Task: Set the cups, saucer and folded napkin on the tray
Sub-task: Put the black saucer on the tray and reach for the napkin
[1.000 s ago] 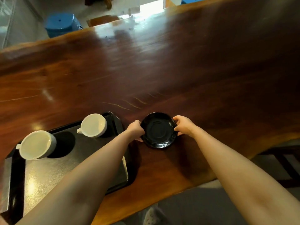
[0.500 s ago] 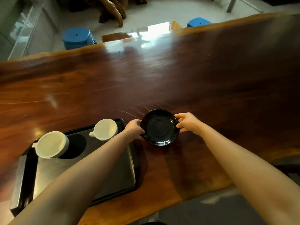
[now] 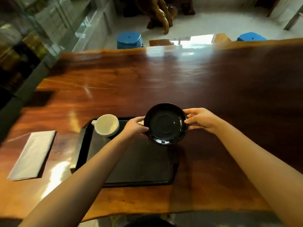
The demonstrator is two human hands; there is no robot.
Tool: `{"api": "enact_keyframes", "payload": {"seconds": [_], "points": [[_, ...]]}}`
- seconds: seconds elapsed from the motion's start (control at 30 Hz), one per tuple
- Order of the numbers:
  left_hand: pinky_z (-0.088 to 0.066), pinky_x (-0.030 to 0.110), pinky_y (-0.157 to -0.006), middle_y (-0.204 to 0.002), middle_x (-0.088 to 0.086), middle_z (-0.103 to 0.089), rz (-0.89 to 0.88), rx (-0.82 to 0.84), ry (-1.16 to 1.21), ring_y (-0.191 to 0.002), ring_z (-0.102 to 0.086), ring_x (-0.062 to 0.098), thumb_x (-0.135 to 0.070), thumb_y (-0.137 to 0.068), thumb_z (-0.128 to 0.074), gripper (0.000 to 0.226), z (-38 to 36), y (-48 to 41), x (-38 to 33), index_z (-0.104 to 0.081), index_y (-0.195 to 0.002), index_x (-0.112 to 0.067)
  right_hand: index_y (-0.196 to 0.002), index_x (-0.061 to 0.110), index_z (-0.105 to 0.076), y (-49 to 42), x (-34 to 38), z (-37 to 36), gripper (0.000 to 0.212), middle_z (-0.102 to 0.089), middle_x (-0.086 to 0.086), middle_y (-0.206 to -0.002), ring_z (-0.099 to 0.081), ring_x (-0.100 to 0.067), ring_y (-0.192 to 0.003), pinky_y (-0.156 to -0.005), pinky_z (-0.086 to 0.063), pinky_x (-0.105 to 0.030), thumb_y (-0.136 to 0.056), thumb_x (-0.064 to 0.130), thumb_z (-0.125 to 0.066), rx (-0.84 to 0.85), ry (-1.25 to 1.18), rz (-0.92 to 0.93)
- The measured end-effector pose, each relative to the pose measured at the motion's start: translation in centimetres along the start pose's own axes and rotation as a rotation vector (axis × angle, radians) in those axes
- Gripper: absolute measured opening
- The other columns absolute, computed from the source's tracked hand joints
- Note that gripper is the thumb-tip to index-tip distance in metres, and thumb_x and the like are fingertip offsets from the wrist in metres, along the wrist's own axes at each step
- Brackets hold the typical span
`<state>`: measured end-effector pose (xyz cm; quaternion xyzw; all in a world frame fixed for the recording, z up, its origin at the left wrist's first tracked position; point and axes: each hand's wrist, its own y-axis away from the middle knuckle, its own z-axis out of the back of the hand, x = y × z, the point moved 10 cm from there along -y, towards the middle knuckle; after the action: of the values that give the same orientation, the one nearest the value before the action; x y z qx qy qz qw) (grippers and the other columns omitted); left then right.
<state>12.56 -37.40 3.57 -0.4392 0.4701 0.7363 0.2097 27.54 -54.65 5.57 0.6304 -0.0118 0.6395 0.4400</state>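
Note:
A black saucer (image 3: 166, 123) is held tilted above the far right corner of the black tray (image 3: 139, 163). My left hand (image 3: 136, 126) grips its left rim and my right hand (image 3: 199, 119) grips its right rim. One white cup (image 3: 106, 125) stands on the tray's far left corner. A sliver of a second white cup (image 3: 141, 123) shows behind my left hand; the rest is hidden. A folded grey napkin (image 3: 33, 154) lies flat on the table, left of the tray.
The wooden table (image 3: 213, 95) stretches far and right of the tray. Two blue stools (image 3: 129, 39) stand beyond the far edge. A glass cabinet (image 3: 41, 30) is at the far left.
Both hands have lifted the saucer off the table and carried it left, over the tray's right corner. The view has swung, bringing the napkin into sight and hiding the second cup.

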Motion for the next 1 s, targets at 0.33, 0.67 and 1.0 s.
{"api": "enact_keyframes", "payload": {"seconds": [0.33, 0.67, 1.0], "points": [[-0.054, 0.053, -0.088, -0.094, 0.014, -0.063, 0.126, -0.298, -0.001, -0.095, -0.065, 0.034, 0.005, -0.080, -0.063, 0.052, 13.7, 5.4, 10.9, -0.054, -0.128, -0.011, -0.125, 0.013, -0.057, -2.7, 1.3, -16.3, 0.049, -0.061, -0.010, -0.094, -0.065, -0.014, -0.078, -0.053, -0.056, -0.018, -0.085, -0.013, -0.053, 0.232, 0.051, -0.033], [-0.053, 0.052, -0.089, -0.081, 0.005, -0.058, 0.276, -0.290, -0.150, -0.093, -0.064, 0.031, -0.001, -0.079, -0.067, 0.050, 18.9, 6.0, 19.3, -0.056, -0.126, -0.012, -0.129, 0.017, -0.055, -5.3, -5.5, -25.6, 0.050, -0.065, -0.008, -0.099, -0.067, -0.018, -0.091, -0.067, -0.060, -0.026, -0.086, -0.008, -0.053, 0.252, 0.030, -0.242], [-0.058, 0.043, -0.081, -0.079, 0.001, -0.055, 0.259, -0.238, -0.303, -0.086, -0.066, 0.029, 0.002, -0.084, -0.060, 0.051, 20.6, 4.6, 20.2, -0.050, -0.133, -0.009, -0.132, 0.016, -0.051, -6.0, -7.7, -28.5, 0.051, -0.065, -0.011, -0.109, -0.064, -0.023, -0.103, -0.071, -0.057, -0.030, -0.087, -0.010, -0.051, 0.169, -0.019, -0.347]]}}
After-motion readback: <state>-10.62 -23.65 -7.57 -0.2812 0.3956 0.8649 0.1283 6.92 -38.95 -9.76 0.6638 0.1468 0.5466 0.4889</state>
